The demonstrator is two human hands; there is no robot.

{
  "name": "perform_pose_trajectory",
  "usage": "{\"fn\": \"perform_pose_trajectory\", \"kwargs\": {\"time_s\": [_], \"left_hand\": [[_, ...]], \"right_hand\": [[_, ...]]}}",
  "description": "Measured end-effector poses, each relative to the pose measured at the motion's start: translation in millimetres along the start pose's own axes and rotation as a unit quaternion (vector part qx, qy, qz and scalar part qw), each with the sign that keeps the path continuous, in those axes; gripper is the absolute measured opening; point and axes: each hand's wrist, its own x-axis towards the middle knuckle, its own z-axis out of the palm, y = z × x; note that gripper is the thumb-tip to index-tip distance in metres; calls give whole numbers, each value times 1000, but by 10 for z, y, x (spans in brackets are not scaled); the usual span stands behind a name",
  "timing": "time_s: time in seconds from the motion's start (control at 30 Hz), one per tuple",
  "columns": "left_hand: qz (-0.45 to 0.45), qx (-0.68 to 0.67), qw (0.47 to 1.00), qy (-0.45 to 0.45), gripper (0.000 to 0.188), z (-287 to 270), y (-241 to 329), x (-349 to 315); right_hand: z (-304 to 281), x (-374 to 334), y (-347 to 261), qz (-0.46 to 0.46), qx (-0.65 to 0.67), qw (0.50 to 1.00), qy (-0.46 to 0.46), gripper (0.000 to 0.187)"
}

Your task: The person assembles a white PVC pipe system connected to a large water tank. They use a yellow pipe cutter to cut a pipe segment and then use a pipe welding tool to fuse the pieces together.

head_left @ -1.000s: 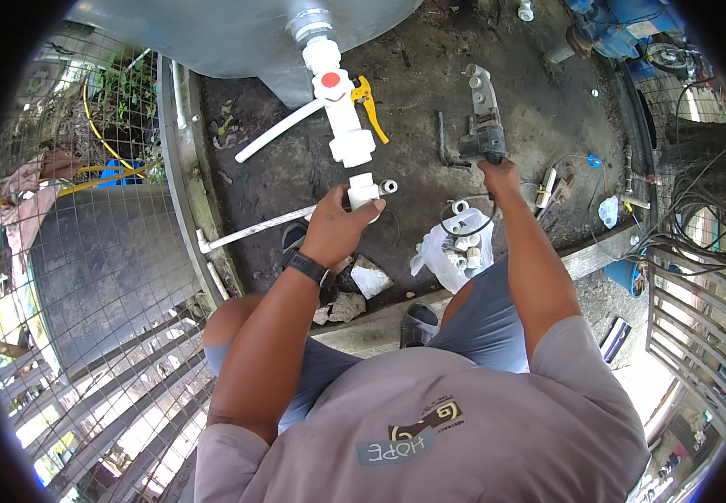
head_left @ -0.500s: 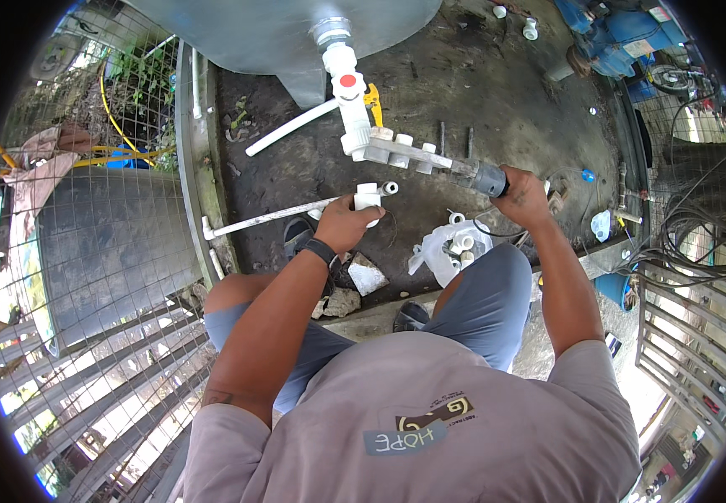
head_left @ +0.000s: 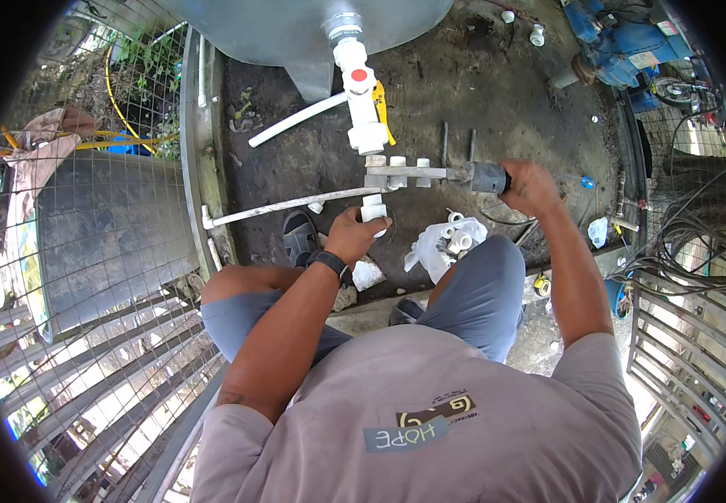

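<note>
My right hand (head_left: 531,191) is closed round the dark handle end of a pipe fusion welder (head_left: 435,173), a flat metal bar carrying several pale heating sockets. The bar points left, its tip just below the open lower end of a white plastic valve assembly (head_left: 361,101) with a red dot. Between thumb and fingers, my left hand (head_left: 353,236) grips a white plastic pipe fitting (head_left: 374,211). The fitting stands upright beneath the welder's leftmost socket; I cannot tell whether they touch.
A grey tank (head_left: 296,29) joins the valve from above. Behind the valve lies a yellow tool (head_left: 382,113). A long white pipe (head_left: 283,204) runs left from near my left hand. By my knee is a plastic bag (head_left: 426,251) of white fittings. Coiled black cable (head_left: 681,239) hangs at right.
The welder has come away from the valve's lower end, its bar now level. The fitting in my left hand has moved slightly down, under the bar's tip. The view has shifted a little.
</note>
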Motion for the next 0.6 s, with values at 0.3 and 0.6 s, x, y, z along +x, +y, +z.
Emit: {"fn": "perform_pose_trajectory", "kwargs": {"time_s": [0.3, 0.6], "left_hand": [[-28, -98, 994, -30, 48, 122, 141, -117], [-15, -110, 992, -59, 48, 116, 202, -58]], "right_hand": [[-170, 196, -67, -27, -30, 999, 15, 19], [-273, 389, -24, -57, -141, 988, -1, 24]]}}
